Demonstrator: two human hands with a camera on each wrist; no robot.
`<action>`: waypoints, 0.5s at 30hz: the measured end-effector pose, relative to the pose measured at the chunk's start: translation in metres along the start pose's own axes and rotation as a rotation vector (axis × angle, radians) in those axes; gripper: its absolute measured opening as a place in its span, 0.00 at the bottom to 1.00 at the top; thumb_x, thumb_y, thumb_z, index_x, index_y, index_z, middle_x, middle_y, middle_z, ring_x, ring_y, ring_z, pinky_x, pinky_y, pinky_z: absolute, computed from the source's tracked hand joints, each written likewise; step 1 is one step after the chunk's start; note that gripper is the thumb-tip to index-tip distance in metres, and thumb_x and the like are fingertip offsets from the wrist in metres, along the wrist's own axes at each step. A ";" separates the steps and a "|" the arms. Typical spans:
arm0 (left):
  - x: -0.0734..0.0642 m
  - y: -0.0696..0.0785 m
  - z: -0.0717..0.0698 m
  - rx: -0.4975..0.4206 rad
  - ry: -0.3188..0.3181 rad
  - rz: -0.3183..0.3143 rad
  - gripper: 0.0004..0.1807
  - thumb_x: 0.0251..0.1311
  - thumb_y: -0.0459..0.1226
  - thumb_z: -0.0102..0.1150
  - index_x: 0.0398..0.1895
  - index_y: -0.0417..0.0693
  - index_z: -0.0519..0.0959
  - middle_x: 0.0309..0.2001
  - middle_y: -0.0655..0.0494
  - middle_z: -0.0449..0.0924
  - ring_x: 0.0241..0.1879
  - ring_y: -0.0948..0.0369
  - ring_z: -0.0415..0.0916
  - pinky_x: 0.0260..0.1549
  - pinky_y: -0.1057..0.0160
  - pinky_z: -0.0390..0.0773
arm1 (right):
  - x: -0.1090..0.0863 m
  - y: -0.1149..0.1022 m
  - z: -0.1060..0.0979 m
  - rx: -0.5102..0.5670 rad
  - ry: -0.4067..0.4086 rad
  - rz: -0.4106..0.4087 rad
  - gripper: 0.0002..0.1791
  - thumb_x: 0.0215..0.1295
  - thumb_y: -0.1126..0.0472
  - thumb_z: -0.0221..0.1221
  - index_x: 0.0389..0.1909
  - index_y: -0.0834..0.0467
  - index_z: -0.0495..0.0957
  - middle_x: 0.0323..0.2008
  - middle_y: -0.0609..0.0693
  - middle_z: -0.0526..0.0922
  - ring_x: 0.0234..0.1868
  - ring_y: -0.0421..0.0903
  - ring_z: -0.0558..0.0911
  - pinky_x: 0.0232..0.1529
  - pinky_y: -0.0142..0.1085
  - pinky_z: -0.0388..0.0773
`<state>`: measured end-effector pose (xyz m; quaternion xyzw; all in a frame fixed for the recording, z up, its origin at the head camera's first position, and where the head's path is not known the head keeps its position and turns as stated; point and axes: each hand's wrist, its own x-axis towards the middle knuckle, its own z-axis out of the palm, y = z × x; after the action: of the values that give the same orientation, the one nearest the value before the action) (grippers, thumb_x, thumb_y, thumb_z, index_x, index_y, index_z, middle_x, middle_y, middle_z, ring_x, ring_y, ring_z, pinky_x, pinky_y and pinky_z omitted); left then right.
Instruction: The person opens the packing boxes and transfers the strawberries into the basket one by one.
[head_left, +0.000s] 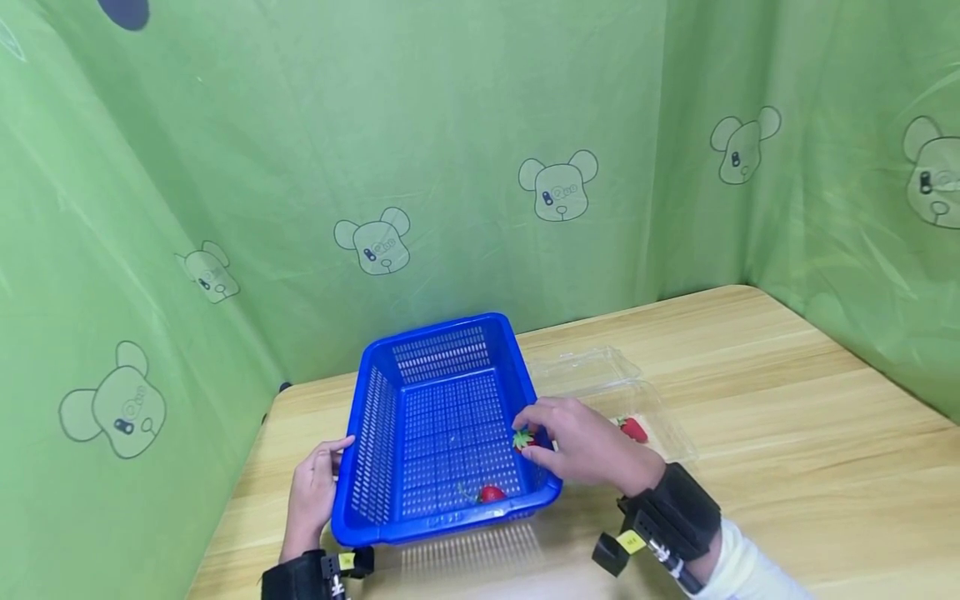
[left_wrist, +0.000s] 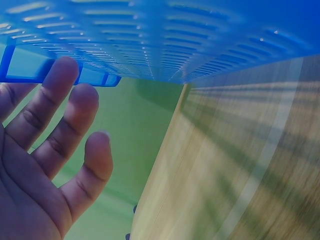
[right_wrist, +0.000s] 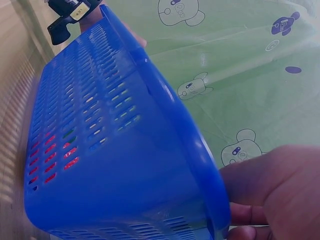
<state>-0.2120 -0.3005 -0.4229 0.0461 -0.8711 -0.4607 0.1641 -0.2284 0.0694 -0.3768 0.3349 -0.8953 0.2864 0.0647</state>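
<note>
A blue plastic basket (head_left: 450, 531) with slotted walls is in front of me. My left hand (head_left: 313, 492) holds its left rim, and in the left wrist view three fingers of that hand (left_wrist: 55, 135) spread below the rim. Over the basket's right rim reaches my right hand (head_left: 588, 442). Between its thumb and fingers it pinches a strawberry (head_left: 522, 440) with green leaves, just inside the right wall. Another strawberry (head_left: 491, 493) lies on the basket's floor close to the near wall; its red shows through the slots in the right wrist view.
Right of the basket, a clear plastic clamshell box (head_left: 660, 408) lies with its lid folded back, holding a red strawberry (head_left: 633, 429). Everything rests on a wooden table (head_left: 795, 433). Green curtains (head_left: 465, 150) with bear prints hang behind and on both sides.
</note>
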 end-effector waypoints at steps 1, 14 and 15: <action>0.000 0.000 0.000 0.000 -0.001 0.001 0.27 0.77 0.40 0.27 0.54 0.39 0.79 0.35 0.45 0.80 0.35 0.54 0.77 0.36 0.63 0.77 | 0.000 0.000 0.000 0.000 0.001 -0.004 0.14 0.61 0.57 0.66 0.46 0.57 0.81 0.37 0.45 0.81 0.36 0.40 0.77 0.39 0.35 0.79; -0.001 -0.001 0.000 -0.009 0.007 0.020 0.26 0.76 0.38 0.27 0.52 0.38 0.80 0.33 0.46 0.79 0.34 0.55 0.77 0.34 0.63 0.76 | -0.001 0.001 0.001 -0.005 0.013 -0.016 0.14 0.61 0.57 0.66 0.46 0.58 0.81 0.35 0.44 0.81 0.35 0.39 0.77 0.38 0.34 0.78; -0.001 -0.001 0.000 -0.008 0.008 0.024 0.26 0.76 0.38 0.27 0.52 0.38 0.80 0.33 0.46 0.79 0.34 0.56 0.77 0.34 0.63 0.76 | -0.001 0.001 0.001 -0.005 0.013 -0.015 0.14 0.60 0.57 0.66 0.46 0.58 0.81 0.35 0.45 0.81 0.35 0.39 0.77 0.38 0.34 0.78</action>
<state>-0.2116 -0.3009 -0.4240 0.0370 -0.8691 -0.4619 0.1731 -0.2279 0.0698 -0.3786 0.3396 -0.8931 0.2858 0.0733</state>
